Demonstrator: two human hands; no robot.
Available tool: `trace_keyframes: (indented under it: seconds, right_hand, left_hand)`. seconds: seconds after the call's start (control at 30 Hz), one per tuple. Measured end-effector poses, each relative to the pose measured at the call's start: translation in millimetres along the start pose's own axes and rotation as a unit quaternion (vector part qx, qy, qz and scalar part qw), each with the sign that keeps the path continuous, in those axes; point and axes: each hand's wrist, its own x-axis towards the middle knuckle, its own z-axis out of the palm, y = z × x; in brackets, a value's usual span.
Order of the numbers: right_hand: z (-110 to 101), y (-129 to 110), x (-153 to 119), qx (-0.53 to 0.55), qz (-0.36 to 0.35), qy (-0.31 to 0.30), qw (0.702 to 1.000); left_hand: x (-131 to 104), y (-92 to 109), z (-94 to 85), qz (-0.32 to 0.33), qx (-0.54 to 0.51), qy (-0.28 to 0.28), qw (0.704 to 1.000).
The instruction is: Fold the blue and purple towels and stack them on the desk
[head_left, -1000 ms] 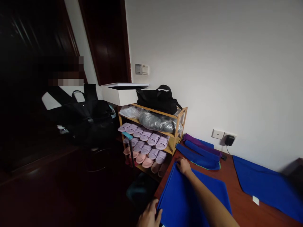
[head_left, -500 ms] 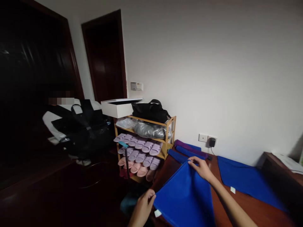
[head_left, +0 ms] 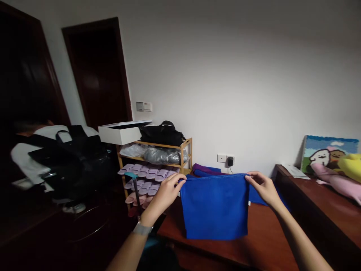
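Observation:
A blue cloth (head_left: pixel 216 209) with a stitched top edge hangs upright over the reddish-brown table (head_left: pixel 267 233). My left hand (head_left: pixel 170 188) pinches its upper left corner, fingers closed. Its upper right corner is pinched by my right hand (head_left: pixel 262 188). The cloth is stretched fairly flat between the two hands, and its lower edge hangs near the table's front part. Behind it, partly hidden, another piece of blue cloth (head_left: pixel 258 195) lies on the table. Rolled or folded blue and purple cloths (head_left: pixel 207 170) rest at the back by the wall.
A wooden shoe rack (head_left: pixel 186 150) with purple and pink slippers (head_left: pixel 143 171) stands left of the table. On top are a white box (head_left: pixel 121 133) and a black bag (head_left: pixel 163 133). Further left sits a person with a black backpack (head_left: pixel 81 158). A pink plush toy (head_left: pixel 338 182) lies right.
The blue cloth went from slanted to hanging upright with a level top edge. My left hand rose, my right hand moved right and slightly up. The view turned right.

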Motion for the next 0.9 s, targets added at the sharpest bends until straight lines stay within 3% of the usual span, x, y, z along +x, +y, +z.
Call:
trace_keyframes:
  seconds: [0.2,0.43,0.57,0.67,0.77,0.9]
  right_hand:
    - [-25.8,1.1,-15.2,0.023,0.021,-0.011,0.999]
    - [-48.5,-7.9,-38.8,-0.010,0.027,-0.015,0.999]
    - [-59.6,-10.2,-51.3,-0.024,0.064,-0.012,0.998]
    - [-68.5,-7.1,-56.8,0.031,0.108,-0.010,0.994]
    - [-80.8,0.1,-56.7,0.088,0.112,0.065,0.988]
    - [-98.7,14.8,-47.4,0.085,0.082,0.217,0.969]
  left_hand:
    - [23.6,-0.5,2.8,0.022,-0.007,-0.077,0.997]
    - [32.2,6.8,13.5,-0.029,-0.051,-0.123,0.991]
    - [34.2,17.3,16.6,-0.026,-0.068,-0.160,0.984]
    - [36.1,34.5,18.7,0.021,-0.081,-0.193,0.978]
    - [33.6,62.4,28.3,0.064,-0.114,-0.226,0.965]
    - [20.3,105.5,57.2,0.078,-0.193,-0.271,0.940]
